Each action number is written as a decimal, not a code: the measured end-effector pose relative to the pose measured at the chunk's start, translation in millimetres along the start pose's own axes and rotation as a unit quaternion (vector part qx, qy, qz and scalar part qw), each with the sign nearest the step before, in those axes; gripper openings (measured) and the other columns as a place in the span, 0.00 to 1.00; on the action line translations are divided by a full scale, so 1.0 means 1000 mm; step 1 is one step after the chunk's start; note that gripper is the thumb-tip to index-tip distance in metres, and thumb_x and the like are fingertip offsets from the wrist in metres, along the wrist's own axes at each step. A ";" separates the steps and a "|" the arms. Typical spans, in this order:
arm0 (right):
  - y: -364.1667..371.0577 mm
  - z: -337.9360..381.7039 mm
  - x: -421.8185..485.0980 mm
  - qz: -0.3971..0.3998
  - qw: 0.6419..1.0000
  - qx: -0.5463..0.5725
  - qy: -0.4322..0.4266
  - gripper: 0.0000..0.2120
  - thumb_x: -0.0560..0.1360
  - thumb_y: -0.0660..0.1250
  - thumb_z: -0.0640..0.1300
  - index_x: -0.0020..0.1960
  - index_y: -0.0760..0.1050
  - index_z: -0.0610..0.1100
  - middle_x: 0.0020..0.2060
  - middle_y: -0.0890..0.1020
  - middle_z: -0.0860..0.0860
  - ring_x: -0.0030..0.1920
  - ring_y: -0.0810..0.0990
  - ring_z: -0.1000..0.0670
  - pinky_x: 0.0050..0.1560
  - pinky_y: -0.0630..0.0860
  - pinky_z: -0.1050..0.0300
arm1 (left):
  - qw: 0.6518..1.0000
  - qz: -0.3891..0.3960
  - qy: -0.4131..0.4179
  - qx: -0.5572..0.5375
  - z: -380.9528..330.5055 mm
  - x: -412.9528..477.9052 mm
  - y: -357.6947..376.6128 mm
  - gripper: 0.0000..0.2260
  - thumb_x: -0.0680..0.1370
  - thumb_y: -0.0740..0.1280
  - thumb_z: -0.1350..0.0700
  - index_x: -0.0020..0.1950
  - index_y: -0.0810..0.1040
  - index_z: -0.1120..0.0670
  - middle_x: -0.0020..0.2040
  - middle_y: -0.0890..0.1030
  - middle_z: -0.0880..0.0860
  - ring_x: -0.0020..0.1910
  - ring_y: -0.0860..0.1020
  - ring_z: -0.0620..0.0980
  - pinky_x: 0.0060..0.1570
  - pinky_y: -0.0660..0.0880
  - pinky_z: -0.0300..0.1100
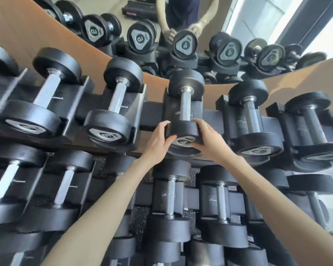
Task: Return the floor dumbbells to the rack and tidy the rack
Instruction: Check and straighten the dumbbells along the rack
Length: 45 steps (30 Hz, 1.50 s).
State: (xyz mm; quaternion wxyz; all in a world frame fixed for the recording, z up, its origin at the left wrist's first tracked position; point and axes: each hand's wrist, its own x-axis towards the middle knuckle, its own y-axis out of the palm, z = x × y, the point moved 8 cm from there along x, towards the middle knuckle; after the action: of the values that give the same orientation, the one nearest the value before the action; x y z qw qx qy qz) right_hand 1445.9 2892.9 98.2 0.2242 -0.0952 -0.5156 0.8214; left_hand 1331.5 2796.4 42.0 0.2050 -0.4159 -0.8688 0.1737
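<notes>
A black dumbbell marked 4 [185, 104] with a knurled steel handle lies in a cradle on the top tier of the rack [152, 116]. My left hand [160, 140] grips the left side of its near head, and my right hand [208, 137] grips the right side. The far head rests against the cradle's back. More black dumbbells fill the neighbouring cradles: a 6 [113, 104] to the left and another 4 [254, 120] to the right. The lower tier [171, 198] also holds several dumbbells.
A mirror [181, 25] behind the rack shows the dumbbells' end plates and a person's hands and torso. A brown wooden ledge [154, 79] runs under the mirror. Speckled rubber floor [140, 217] shows between the lower cradles. A bright window [277, 16] is at the upper right.
</notes>
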 end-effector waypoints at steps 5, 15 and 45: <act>0.001 -0.016 0.005 0.010 0.998 0.016 0.055 0.28 0.64 0.76 0.40 0.57 0.64 0.42 0.54 0.75 0.46 0.52 0.75 0.42 0.44 0.67 0.54 | 0.990 0.042 0.128 0.029 -0.042 0.013 0.003 0.23 0.75 0.70 0.52 0.67 0.69 0.58 0.62 0.73 0.55 0.62 0.70 0.52 0.62 0.64 0.42; -0.001 0.037 0.028 0.069 0.944 -0.323 0.002 0.35 0.67 0.73 0.36 0.67 0.57 0.44 0.53 0.72 0.43 0.49 0.77 0.38 0.35 0.68 0.50 | 0.984 -0.074 0.006 -0.161 0.007 0.003 0.004 0.20 0.73 0.62 0.55 0.62 0.66 0.63 0.54 0.72 0.53 0.50 0.72 0.44 0.52 0.66 0.26; 0.113 0.142 -0.194 -0.025 0.982 -0.143 -0.117 0.33 0.69 0.71 0.44 0.70 0.64 0.39 0.66 0.71 0.39 0.68 0.67 0.39 0.64 0.66 0.35 | 0.876 -0.028 -0.065 0.478 -0.012 -0.299 -0.112 0.27 0.76 0.55 0.45 0.74 0.63 0.52 0.72 0.66 0.58 0.71 0.63 0.58 0.69 0.62 0.58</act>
State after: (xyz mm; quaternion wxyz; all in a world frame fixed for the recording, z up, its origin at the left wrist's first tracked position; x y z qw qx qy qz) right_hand 1531.3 2646.6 46.5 0.1668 -0.0165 -0.6527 0.7388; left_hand 1435.3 2493.8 42.2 0.3265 -0.2309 -0.7028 0.5884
